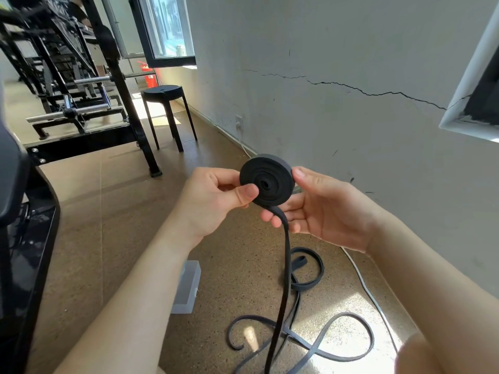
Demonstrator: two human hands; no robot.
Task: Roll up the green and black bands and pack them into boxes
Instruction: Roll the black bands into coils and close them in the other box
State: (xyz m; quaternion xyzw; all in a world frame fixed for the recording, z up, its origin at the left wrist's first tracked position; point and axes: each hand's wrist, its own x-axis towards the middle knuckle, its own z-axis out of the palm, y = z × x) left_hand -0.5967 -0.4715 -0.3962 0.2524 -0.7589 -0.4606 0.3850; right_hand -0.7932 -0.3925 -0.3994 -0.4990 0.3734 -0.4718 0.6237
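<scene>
1. Left hand (216, 198): I see it pinching the coiled part of the black band (266, 180), thumb pressed on the coil's flat face, fingers curled behind it.
2. Right hand (324, 209): clamped on the same coil from the other side, thumb tip on the rim, fingers cupped underneath. Both hands are close together at chest height, with only the coil between them.
3. Black band, remainder: an unrolled length hangs from the bottom of the coil, crosses my right fingertips and drops to the floor (113, 238), where it lies in several loose loops, partly in a patch of sunlight.
4. Clear plastic box (187, 284): on the floor, left of the loops and apart from them.
5. White cable (364, 287): runs along the floor near the wall.
6. Black stool (167, 95): standing farther back, near the wall.
7. Black gym rack (81, 90): left of the stool.
8. Red fire extinguisher (149, 76): behind the stool, below a window (167, 28).
</scene>
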